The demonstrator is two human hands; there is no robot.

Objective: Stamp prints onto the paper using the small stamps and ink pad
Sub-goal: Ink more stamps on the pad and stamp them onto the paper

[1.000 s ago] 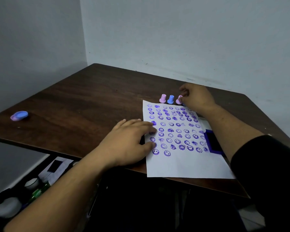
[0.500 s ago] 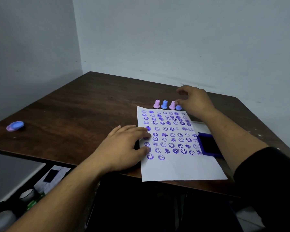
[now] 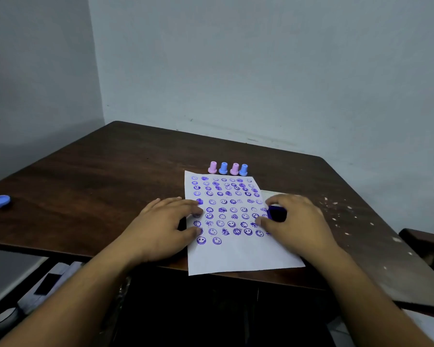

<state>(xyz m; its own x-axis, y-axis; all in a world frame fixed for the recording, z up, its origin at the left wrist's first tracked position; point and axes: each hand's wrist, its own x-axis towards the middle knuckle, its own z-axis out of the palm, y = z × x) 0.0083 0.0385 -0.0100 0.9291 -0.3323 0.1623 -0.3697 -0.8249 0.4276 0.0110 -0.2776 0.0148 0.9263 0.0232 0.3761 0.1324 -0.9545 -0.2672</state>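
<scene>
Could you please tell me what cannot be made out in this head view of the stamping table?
- Ink pad: mostly hidden under the right hand; whether the fingers grip it is unclear.
- Paper: left edge covered by the left hand.
- Small stamps: faces turned down, designs unseen.
- Prints: too small to read individually.

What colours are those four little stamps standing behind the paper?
Pink, blue, pink, blue, left to right: stamps, head view.
</scene>
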